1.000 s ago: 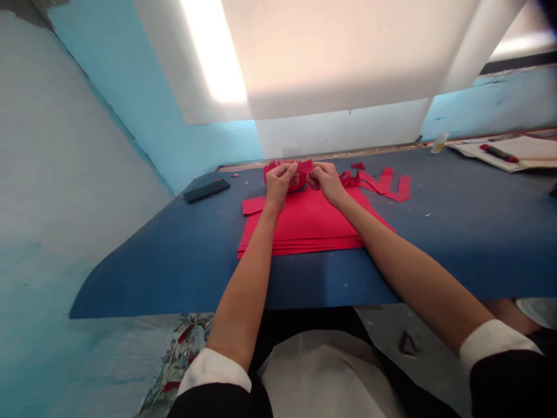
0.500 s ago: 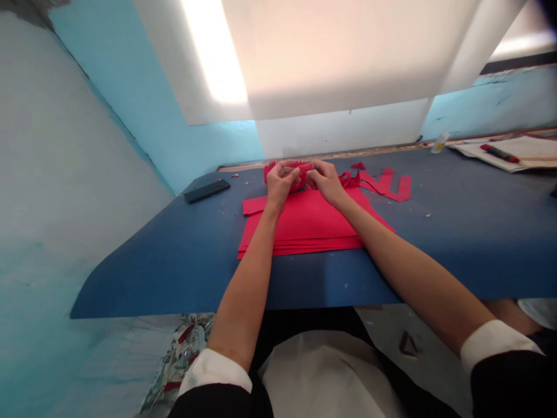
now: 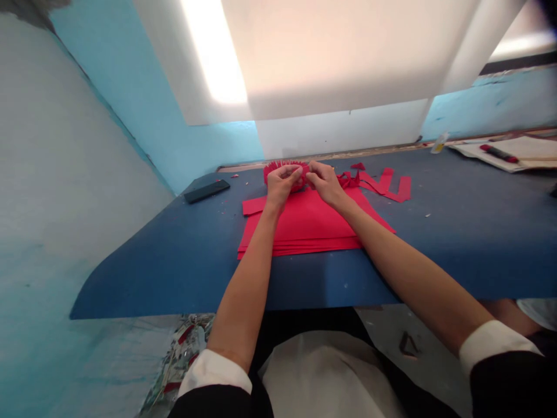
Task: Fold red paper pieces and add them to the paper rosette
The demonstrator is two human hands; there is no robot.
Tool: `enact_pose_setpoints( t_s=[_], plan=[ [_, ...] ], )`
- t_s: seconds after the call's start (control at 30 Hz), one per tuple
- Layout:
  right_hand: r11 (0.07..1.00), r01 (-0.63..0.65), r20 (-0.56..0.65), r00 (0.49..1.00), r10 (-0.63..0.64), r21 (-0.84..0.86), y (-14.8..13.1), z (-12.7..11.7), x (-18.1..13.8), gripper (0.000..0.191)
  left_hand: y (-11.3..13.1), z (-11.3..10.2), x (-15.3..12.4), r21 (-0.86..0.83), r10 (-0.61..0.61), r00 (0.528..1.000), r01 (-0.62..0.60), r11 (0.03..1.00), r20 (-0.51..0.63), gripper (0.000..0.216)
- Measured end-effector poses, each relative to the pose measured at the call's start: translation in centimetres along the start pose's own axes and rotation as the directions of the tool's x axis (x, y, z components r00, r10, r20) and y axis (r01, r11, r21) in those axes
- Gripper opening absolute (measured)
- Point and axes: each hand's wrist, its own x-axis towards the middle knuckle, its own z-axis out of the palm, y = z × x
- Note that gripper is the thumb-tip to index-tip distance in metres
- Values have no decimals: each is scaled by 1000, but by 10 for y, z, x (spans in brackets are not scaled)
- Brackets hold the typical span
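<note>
The left hand (image 3: 281,181) and the right hand (image 3: 324,183) meet at the far edge of the work. Both are pinched, fingertips closed, on one small piece of fringed paper (image 3: 273,166). The paper is red and curled into a round. Its cut fringe shows as a comb of short teeth above and to the left of the left hand's knuckles. The rest is hidden between the two sets of fingers.

A second ago a flat end of this paper stood out between the hands. Now that end is tucked in under the fingertips and the hands sit closer together, almost touching. Nothing else on the table has moved.

The fringed paper is held just above the far end of a stack of red sheets (image 3: 304,226), and both wrists cross over the stack. One loose red sheet pokes out to the left under the left wrist. To the right of the right hand lie loose red strips (image 3: 387,186), some of them crossing one another.

All of this rests on a blue table (image 3: 456,232). A black phone (image 3: 206,190) lies flat, well to the left of the hands. At the far right are a small bottle (image 3: 439,142) and a red and black marker (image 3: 498,153) lying on white paper (image 3: 526,150). Any print on the bottle or marker is too small to read.
</note>
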Motion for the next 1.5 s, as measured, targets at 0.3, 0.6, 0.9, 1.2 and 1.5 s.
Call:
enact_pose_setpoints(
  t_s=[0.3,0.6,0.9,1.2,1.5],
  plan=[
    [996,27,39,999,-24,-85,2,3,0,45,1,-3,-2,55,-78,995,75,996,54,26],
    [997,-70,-9,997,71,45,-2,10,1,43,1,1,-3,84,-5,999,1,996,54,32],
    [999,29,-9,1000,-29,-29,-5,9,-2,40,3,2,-4,91,54,998,-53,994,-9,33],
    [993,8,-126,992,-23,-114,-6,8,-1,48,-1,2,-1,9,-15,998,16,1000,-60,21],
    [996,-27,-136,991,15,-82,-3,5,0,38,-7,3,0,82,47,999,-46,996,-15,45]
  ],
)
